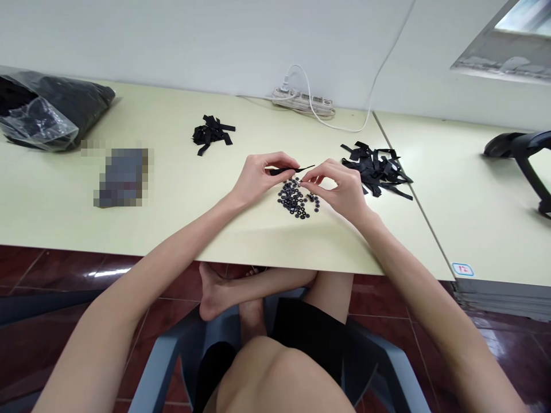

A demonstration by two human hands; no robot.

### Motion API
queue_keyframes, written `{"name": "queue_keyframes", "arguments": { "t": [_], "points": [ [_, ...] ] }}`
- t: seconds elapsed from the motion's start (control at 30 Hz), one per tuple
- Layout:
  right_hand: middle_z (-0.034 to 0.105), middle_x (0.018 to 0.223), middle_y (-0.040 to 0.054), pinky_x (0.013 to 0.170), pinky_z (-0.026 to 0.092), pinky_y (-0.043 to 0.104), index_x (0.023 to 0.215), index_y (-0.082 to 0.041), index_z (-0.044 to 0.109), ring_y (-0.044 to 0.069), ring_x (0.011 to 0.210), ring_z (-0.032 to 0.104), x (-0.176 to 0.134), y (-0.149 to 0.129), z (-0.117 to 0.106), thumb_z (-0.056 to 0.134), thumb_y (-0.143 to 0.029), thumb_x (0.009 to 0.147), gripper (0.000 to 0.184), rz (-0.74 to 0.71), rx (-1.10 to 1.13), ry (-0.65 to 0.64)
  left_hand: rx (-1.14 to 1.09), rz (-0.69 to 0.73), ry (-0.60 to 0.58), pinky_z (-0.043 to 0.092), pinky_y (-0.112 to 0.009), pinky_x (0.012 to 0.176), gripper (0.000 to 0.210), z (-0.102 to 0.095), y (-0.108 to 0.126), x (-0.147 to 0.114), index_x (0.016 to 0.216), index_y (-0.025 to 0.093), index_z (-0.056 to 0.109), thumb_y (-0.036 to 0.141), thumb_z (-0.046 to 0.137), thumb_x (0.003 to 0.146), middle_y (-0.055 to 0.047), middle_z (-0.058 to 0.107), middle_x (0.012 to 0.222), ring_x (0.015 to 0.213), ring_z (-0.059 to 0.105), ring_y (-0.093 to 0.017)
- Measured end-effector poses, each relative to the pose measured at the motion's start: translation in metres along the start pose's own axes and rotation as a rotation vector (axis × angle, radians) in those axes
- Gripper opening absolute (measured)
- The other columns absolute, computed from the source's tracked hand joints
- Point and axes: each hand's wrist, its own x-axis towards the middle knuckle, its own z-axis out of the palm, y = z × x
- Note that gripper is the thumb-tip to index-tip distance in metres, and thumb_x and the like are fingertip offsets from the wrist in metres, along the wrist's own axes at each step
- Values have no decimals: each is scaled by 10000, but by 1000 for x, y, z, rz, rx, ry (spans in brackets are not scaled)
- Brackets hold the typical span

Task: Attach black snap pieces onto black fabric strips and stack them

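My left hand (pixel 267 175) is closed on a short black fabric strip (pixel 282 171), whose thin end sticks out to the right past the fingertips. Close beside it, my right hand (pixel 336 183) pinches thumb and forefinger together just above the pile. A tiny dark bit shows at those fingertips, too small to make out. Below both hands lies a loose pile of small round black snap buttons (pixel 295 201), some with pale centres. A larger heap of black strips (pixel 374 169) lies behind and right of my right hand. Farther back on the left is a smaller heap of strips (pixel 210 132).
A clear plastic bag of black material (pixel 55 109) sits at the table's far left, near a blurred dark rectangular object (pixel 123 178). Along the wall lies a power strip (pixel 303 102) with a white cable (pixel 374 86). A black curved frame (pixel 523 155) stands at right.
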Motion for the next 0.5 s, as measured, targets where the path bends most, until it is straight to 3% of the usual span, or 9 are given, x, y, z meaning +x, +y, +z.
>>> {"name": "queue_keyframes", "arguments": {
  "t": [0.13, 0.33, 0.5],
  "points": [
    [799, 947, 37, 911, 608, 561, 963, -385, 834, 306, 928, 713, 1, 2, 1, 793, -448, 1055, 118, -65, -52, 7, -20, 43, -22, 635, -336, 837, 145, 1, 3, -1, 1017, 229, 900, 341, 837, 952, -77, 865, 1061, 1020, 795, -225],
    [772, 1286, 55, 1144, 534, 698, 951, -415, 844, 398, 1258, 674, 3, -4, 0, 841, -458, 1016, 78, -72, -200, 75, 1, 22, -19, 650, -363, 893, 149, 1, 5, -2, 1001, 239, 896, 369, 860, 938, -68, 867, 1040, 1002, 798, -226],
    [819, 1238, 36, 1086, 568, 618, 994, -379, 812, 339, 1157, 734, 2, -1, 1, 794, -339, 1054, 74, -160, -131, 39, -34, 17, -31, 661, -359, 923, 215, 1, 2, -3, 1025, 219, 881, 414, 887, 936, -67, 871, 1010, 1002, 833, -227]
  ]
}}
